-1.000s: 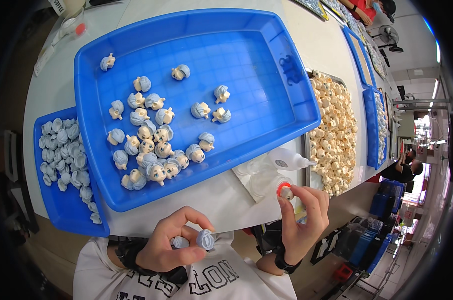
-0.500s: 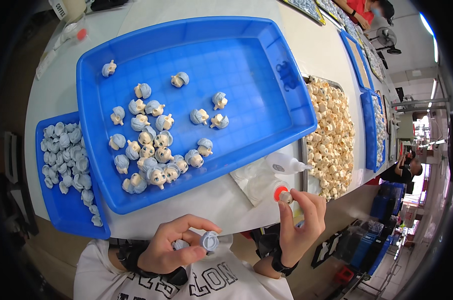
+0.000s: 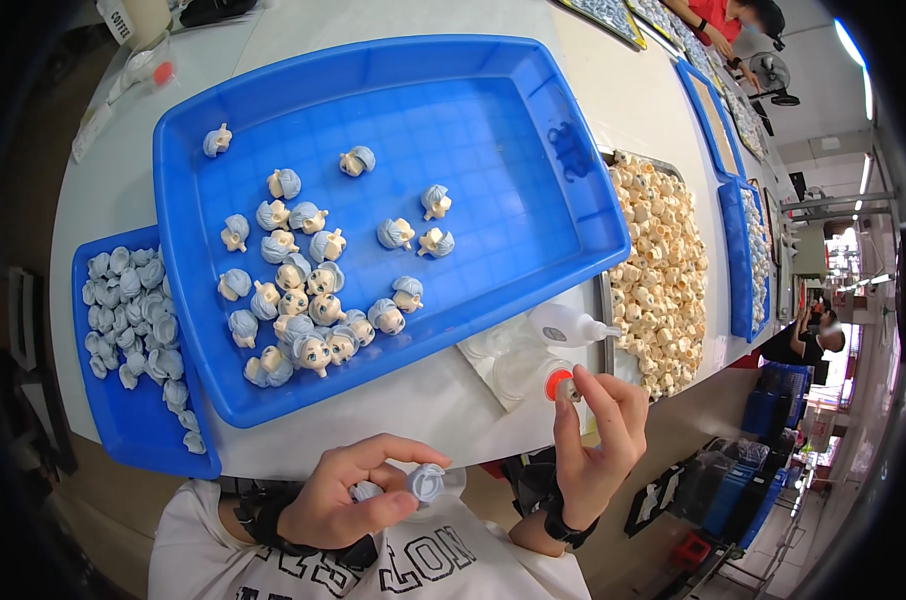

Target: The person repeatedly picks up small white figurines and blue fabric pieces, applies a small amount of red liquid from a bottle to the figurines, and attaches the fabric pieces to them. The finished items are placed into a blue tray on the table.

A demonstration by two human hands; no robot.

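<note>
My left hand (image 3: 358, 495) is closed with a pale blue doll hair piece (image 3: 426, 483) pinched between thumb and index finger. Its hollow side shows, and a second pale blue piece (image 3: 366, 490) sits partly hidden behind the fingers. My right hand (image 3: 603, 425) pinches a small cream doll head part (image 3: 571, 391) between thumb and fingertip, right by the red mouth of a clear bottle (image 3: 525, 372). Whether that part touches the bottle I cannot tell. Beyond my hands, a big blue tray (image 3: 493, 150) holds doll heads with blue hair (image 3: 314, 352), loosely grouped toward its left side.
Left of the big tray, a smaller blue tray (image 3: 198, 462) carries loose hair pieces. A metal tray (image 3: 605, 300) heaped with cream head parts (image 3: 658, 280) lies to the right. A white squeeze bottle (image 3: 565, 326) stands between. Another person (image 3: 718, 25) in red sits far right.
My left hand has shifted slightly right, and the hair piece in it has turned a little. The right hand and its head part have moved slightly up and left.
</note>
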